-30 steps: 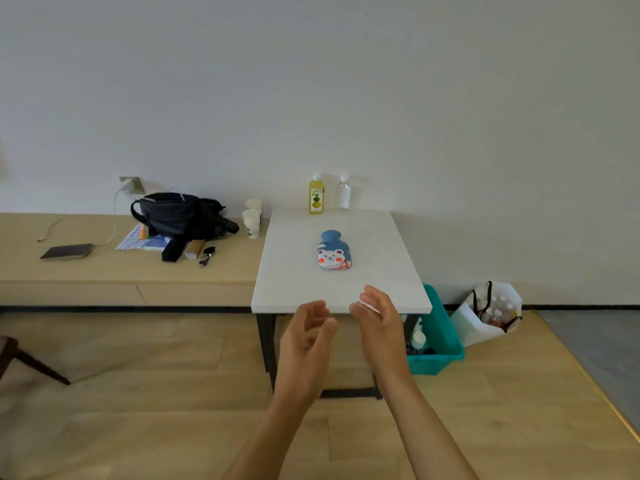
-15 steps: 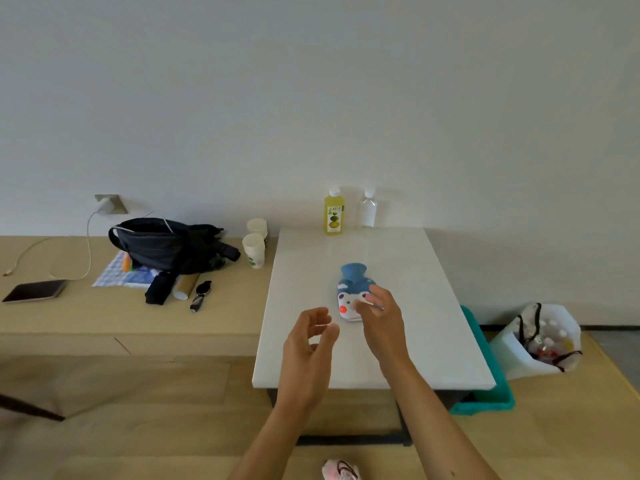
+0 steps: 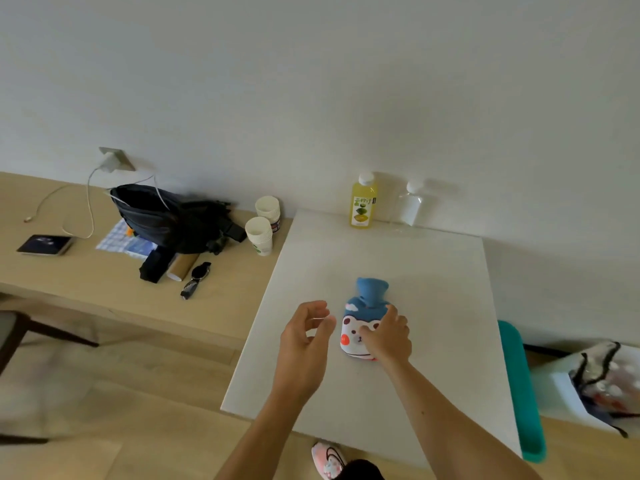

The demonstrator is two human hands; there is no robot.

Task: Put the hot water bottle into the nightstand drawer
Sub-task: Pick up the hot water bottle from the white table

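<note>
A small hot water bottle point(image 3: 360, 313) in a blue knitted cover with a white bear face lies flat on the white table point(image 3: 433, 341), neck pointing toward the wall. My right hand point(image 3: 389, 336) rests on its right side, fingers spread over the cover and curling onto it. My left hand point(image 3: 306, 336) hovers just left of the bottle, fingers apart and curved, holding nothing. No nightstand or drawer shows in this view.
A yellow juice bottle point(image 3: 363, 201) and a clear bottle point(image 3: 410, 204) stand at the table's far edge. The low wooden bench point(image 3: 86, 282) on the left holds a black bag point(image 3: 173, 220), paper cups point(image 3: 263, 226), a watch and a tablet. A teal bin point(image 3: 523, 393) sits right of the table.
I have stepped up to the table. My right hand has gone forward and come down on the hot water bottle; my left hand has moved up beside it.
</note>
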